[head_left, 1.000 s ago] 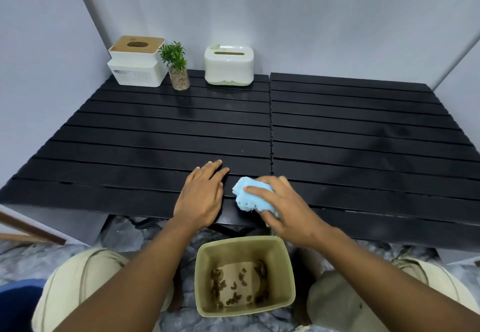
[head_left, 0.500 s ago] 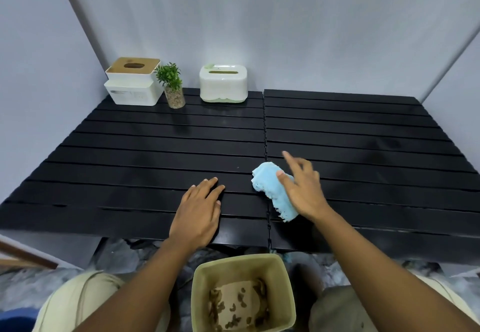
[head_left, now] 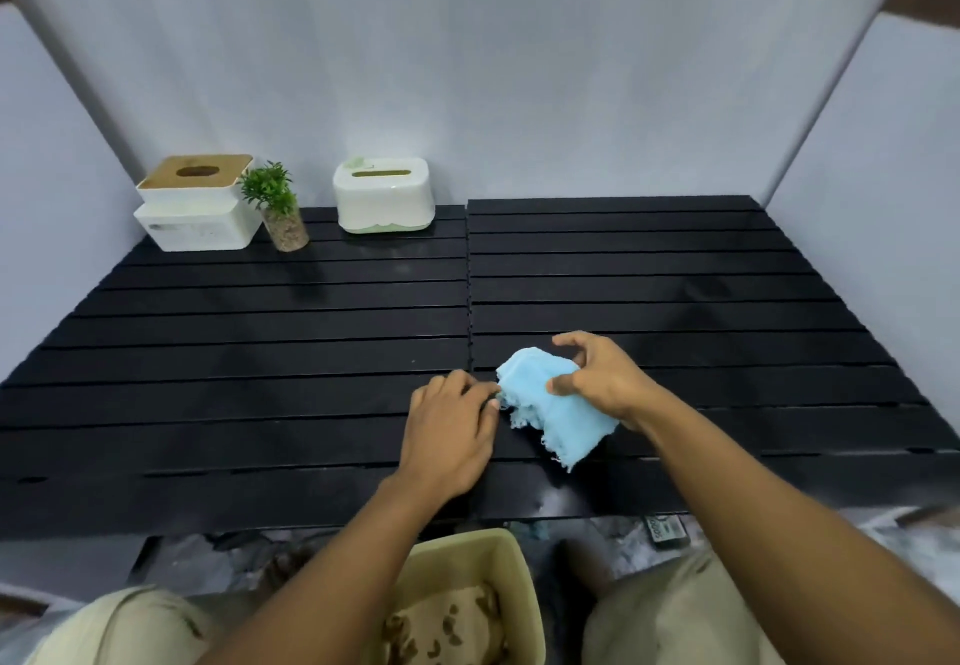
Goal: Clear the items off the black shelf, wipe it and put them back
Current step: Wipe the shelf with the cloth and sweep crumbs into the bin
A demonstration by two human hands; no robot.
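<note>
The black slatted shelf (head_left: 675, 290) fills the middle of the view. My right hand (head_left: 602, 378) holds a light blue cloth (head_left: 550, 404) just above the shelf near its front middle, the frayed edge hanging down. My left hand (head_left: 452, 430) lies palm down on the slats, its fingertips touching the cloth's left edge. At the back left stand a white tissue box with a wooden lid (head_left: 197, 207), a small green plant in a glass jar (head_left: 278, 209) and a white tissue box with a green base (head_left: 384, 201).
Grey walls close in the shelf at the back and both sides. A beige bin (head_left: 514, 576) with brown bits in it stands on the floor between my knees, below the shelf's front edge. A small dark object (head_left: 665, 529) lies on the floor to the right.
My right hand lifted the cloth from the front edge and moved it farther in and to the right. My left hand slid toward the cloth. The view tilted up.
</note>
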